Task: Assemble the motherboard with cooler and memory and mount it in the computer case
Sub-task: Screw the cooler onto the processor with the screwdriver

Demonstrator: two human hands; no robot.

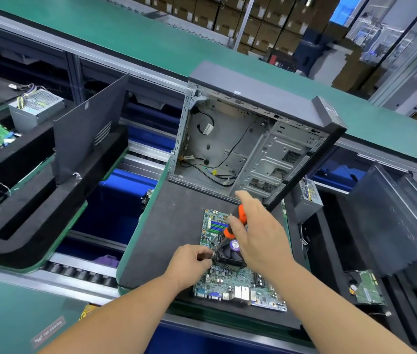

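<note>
A green motherboard (230, 282) lies flat on a dark foam pallet (171, 226). A black cooler fan (230, 254) with a purple hub sticker sits on the board. My right hand (258, 233) grips an orange-handled screwdriver (235, 223), its tip angled down to the cooler's left corner. My left hand (192, 264) pinches at that same corner, fingers closed beside the tip; what it pinches is too small to tell. Blue memory slots (213, 224) show at the board's far end. The open computer case (248, 141) stands behind the board, its bare interior with loose black cables facing me.
A loose case side panel (90, 131) stands upright in the left pallet's foam. A power supply (36, 108) and another board sit far left. More pallets with a case and a green board (367, 287) lie to the right. Roller conveyor gaps separate the pallets.
</note>
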